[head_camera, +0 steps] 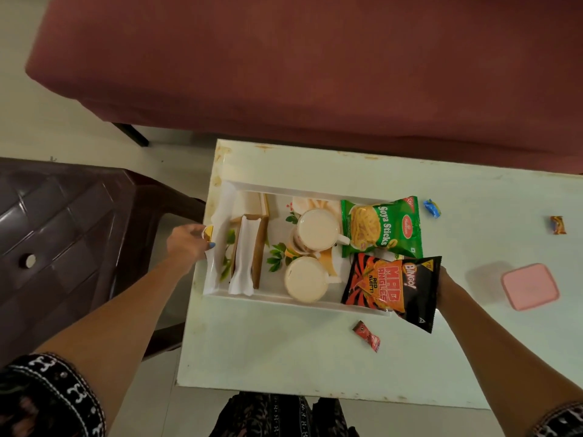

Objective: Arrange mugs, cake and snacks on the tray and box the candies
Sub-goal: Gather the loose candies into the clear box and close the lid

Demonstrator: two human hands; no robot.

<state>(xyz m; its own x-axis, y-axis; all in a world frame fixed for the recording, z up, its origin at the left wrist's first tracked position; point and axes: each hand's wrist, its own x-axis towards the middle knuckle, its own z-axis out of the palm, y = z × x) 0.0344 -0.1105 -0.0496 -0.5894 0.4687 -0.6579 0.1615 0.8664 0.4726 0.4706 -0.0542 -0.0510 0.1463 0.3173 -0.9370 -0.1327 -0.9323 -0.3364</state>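
Observation:
A white tray [217, 291] lies on the white table [284, 351]. On it are two cream mugs [318, 230] [307, 279], wrapped cake pieces [247, 253], a green Soya Sticks packet [383, 227] and a black Mad Angles packet [394, 287]. My left hand [189, 244] grips the tray's left handle. My right hand [443, 287] is at the tray's right end, mostly hidden under the black packet. Loose candies lie on the table: a red one [367, 335], a blue one [432, 208], a brown one [557, 224]. A pink lidded box [530, 287] sits to the right.
A dark brown plastic chair [69, 241] stands left of the table. A maroon sofa [315, 64] runs along the far side. The floor is pale tile.

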